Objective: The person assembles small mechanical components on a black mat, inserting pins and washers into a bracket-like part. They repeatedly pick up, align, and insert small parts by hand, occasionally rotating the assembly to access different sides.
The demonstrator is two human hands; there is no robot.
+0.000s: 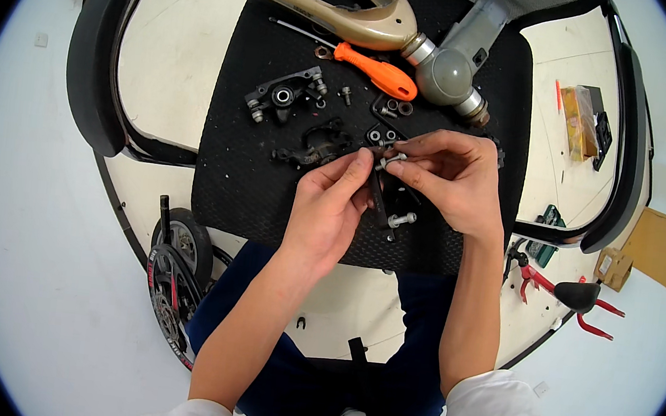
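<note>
Over the chair seat, my left hand (326,207) is closed on a dark metal bracket (378,201), pinched between thumb and fingers, its long arm pointing down toward me. My right hand (460,177) pinches a small silver bolt (391,160) close against the upper end of that bracket. Another silver bolt (403,220) is by the bracket's lower end. Left of my hands lies a black curved caliper-like part (319,148). Beyond it rests a black bracket with silver bolts (283,95). Fingers partly hide where bolt and bracket meet.
An orange-handled screwdriver (376,72) lies beside a beige bicycle fork (369,21) and a grey metal joint (449,78). Small nuts (405,108) are scattered on the black seat (224,197). Armrests flank it. A wheel (182,249) stands on the floor at left, a red frame (540,283) at right.
</note>
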